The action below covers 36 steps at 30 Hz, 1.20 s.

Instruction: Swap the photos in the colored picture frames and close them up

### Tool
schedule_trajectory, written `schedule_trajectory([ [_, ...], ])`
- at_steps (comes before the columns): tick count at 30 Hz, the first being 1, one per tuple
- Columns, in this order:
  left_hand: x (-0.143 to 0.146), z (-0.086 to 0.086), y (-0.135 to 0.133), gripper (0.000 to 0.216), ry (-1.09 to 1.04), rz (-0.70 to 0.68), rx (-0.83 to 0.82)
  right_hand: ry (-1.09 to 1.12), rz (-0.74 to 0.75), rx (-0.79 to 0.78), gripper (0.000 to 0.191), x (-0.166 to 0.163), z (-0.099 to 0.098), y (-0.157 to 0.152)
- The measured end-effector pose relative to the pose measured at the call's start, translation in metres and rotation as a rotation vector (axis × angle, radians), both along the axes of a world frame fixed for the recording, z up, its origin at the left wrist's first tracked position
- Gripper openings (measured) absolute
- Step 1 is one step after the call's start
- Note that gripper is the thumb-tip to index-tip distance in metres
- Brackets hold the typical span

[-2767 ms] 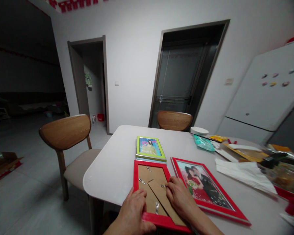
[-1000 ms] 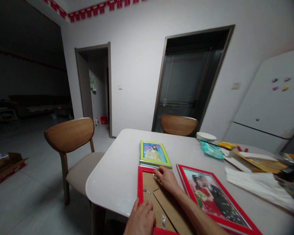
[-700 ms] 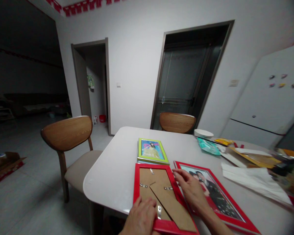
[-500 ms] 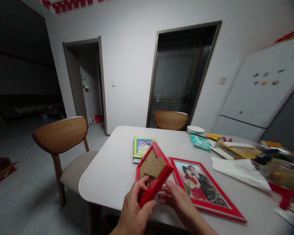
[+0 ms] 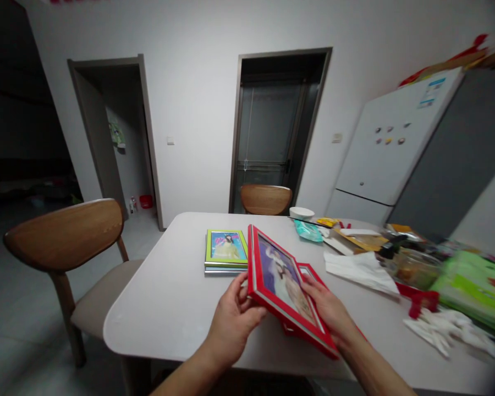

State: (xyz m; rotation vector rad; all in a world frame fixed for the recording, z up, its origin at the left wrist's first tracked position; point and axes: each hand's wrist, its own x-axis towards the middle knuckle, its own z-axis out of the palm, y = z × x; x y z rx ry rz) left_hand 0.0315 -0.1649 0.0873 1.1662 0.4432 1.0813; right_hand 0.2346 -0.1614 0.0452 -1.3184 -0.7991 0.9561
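Observation:
I hold a red picture frame [image 5: 284, 283] tilted up above the white table [image 5: 169, 297], its photo side facing me. My left hand [image 5: 233, 319] grips its left edge, fingers curled behind it. My right hand [image 5: 330, 311] grips its lower right edge. A second, larger red frame [image 5: 309, 270] lies flat on the table, mostly hidden behind the held one. Just beyond, a green frame [image 5: 226, 246] rests on a small stack.
White paper [image 5: 361, 269], a teal packet [image 5: 308, 231], a white bowl [image 5: 301, 213] and cluttered packaging [image 5: 466, 280] cover the table's right side. Wooden chairs stand at the left [image 5: 66, 236] and far end [image 5: 266, 199]. A fridge [image 5: 390, 148] stands at the right.
The red frame lay face down under both hands; I have lifted it and turned it over, photo side now towards me. My view has swung to the right.

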Motion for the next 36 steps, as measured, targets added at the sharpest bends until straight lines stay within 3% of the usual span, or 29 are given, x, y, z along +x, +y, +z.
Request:
schedule_trajectory([
  [3,0.022,-0.026,0.008,0.041,0.155,-0.040,-0.055,-0.215,-0.061,-0.122,0.049,0.044,0.003,0.007],
  [8,0.058,-0.070,0.010,0.044,0.423,-0.034,0.096,-0.729,-0.068,-0.280,0.047,0.097,-0.007,0.018],
  [11,0.066,-0.076,0.009,0.047,0.517,-0.017,0.129,-1.007,-0.050,-0.301,0.046,0.117,-0.021,0.024],
  [15,0.059,-0.073,0.009,0.051,0.639,0.005,0.184,-1.154,-0.054,-0.311,0.038,0.123,-0.031,0.027],
  [20,0.034,-0.074,0.018,0.057,0.772,0.091,0.225,-1.266,-0.077,-0.214,0.037,0.073,-0.019,0.035],
  [23,0.014,-0.074,0.028,0.054,0.830,0.185,0.260,-1.408,0.112,0.016,0.039,0.015,-0.014,0.050],
  [28,-0.016,-0.072,0.046,0.047,0.915,0.312,0.325,-1.459,0.261,0.119,0.041,-0.063,-0.020,0.092],
  [32,-0.032,-0.073,0.054,0.043,1.002,0.392,0.388,-1.492,0.230,0.096,0.048,-0.085,-0.027,0.117],
  [36,-0.042,-0.076,0.059,0.045,1.089,0.461,0.495,-1.527,0.213,0.081,0.031,-0.092,-0.028,0.117],
])
